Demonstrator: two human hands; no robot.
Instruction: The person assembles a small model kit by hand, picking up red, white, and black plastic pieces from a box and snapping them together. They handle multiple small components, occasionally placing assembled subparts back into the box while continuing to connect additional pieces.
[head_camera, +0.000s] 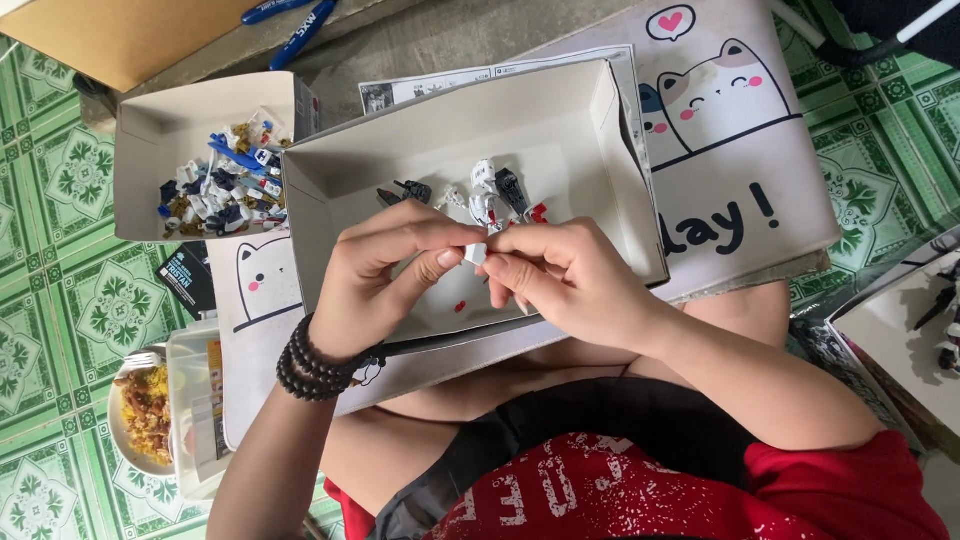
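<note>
Green patterned floor tiles (60, 300) surround a person seated on the ground, red shirt (640, 490) and bare knees nearest the camera, with a shallow white box lid (560, 120) propped across the lap as a work tray. Just above the lap, the left hand (375, 275), ringed at the wrist by a dark bead bracelet (312, 365), and the right hand (560, 275) meet fingertip to fingertip, both pinching a small white plastic piece (476, 253) between thumbs and forefingers, held over the lid so anything dropped lands inside its walls. Beyond the hands, a few loose model parts (490, 190) in white, black and red lie on the lid's floor, within easy reach. A cat-print mat (720, 130) lies under the lid, giving a soft, pale surface. To the left, a plate of yellow rice (140, 410) sits on the tiles beside a clear plastic container (195, 400). Farther off, a second open box (150, 120) keeps a heap of blue, white and gold parts (222, 180) corralled, and two blue pens (290, 25) rest near a cardboard sheet (120, 35) at the frame's top.
</note>
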